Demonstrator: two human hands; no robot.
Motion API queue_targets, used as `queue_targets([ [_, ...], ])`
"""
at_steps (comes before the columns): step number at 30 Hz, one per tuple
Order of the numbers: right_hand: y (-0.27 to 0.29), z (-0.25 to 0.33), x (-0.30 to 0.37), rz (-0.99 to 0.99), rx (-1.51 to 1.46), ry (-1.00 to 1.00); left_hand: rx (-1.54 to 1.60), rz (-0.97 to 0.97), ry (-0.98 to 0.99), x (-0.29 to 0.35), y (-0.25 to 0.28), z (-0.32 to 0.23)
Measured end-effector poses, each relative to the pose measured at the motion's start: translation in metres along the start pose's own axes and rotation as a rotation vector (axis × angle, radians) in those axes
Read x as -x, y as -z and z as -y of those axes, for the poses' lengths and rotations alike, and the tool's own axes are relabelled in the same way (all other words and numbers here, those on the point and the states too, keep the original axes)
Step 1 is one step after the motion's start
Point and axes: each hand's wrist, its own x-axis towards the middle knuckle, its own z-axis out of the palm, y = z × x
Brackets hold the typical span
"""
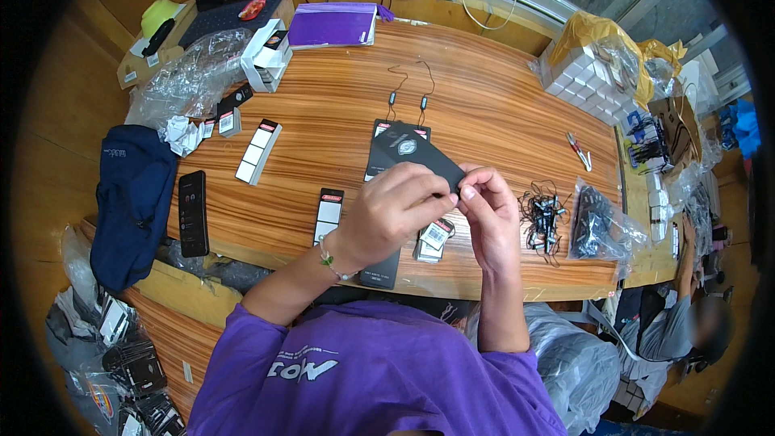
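Observation:
A black hang tag [423,153] with a pale round emblem is raised above the table between my two hands. My left hand [393,211] has its fingers pinched at the tag's lower right corner. Facing it, my right hand [491,208] pinches the same corner between thumb and fingertips. Whatever small thing is between the fingertips is too hidden to make out. Beneath lie more black tags [378,163], partly covered, with dark looped strings [424,102] stretching away from them. A small stack of barcode tags [434,241] sits below my hands. Left of my left hand lies a strip of white labels [328,216].
Right: a heap of black strings [544,220], a bag of strings [593,222], red-handled snips [580,152] and stacked white boxes [583,81]. Left: another label stack [258,153], a phone [193,214] and a navy pouch [129,202]. A purple folder [331,26] lies behind. A person [674,327] sits far right.

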Motion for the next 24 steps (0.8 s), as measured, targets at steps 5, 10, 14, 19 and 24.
queue_targets([
  [5, 0.002, -0.001, -0.004, 0.02, 0.155, 0.019, -0.005, -0.013, -0.067, 0.005, -0.01, -0.001],
  [10, 0.0, 0.004, -0.004, 0.009, 0.32, 0.11, -0.012, -0.042, -0.081, 0.006, -0.008, 0.004],
  [14, 0.004, 0.004, -0.006, 0.033, 0.337, 0.107, 0.01, -0.027, -0.084, 0.006, -0.007, 0.004],
  [19, 0.012, 0.011, -0.01, -0.069, 0.053, 0.187, 0.054, 0.028, -0.101, 0.004, -0.006, 0.0],
  [24, 0.007, 0.041, -0.013, -0.13, -0.198, 0.354, 0.092, 0.023, 0.013, 0.015, -0.011, 0.006],
])
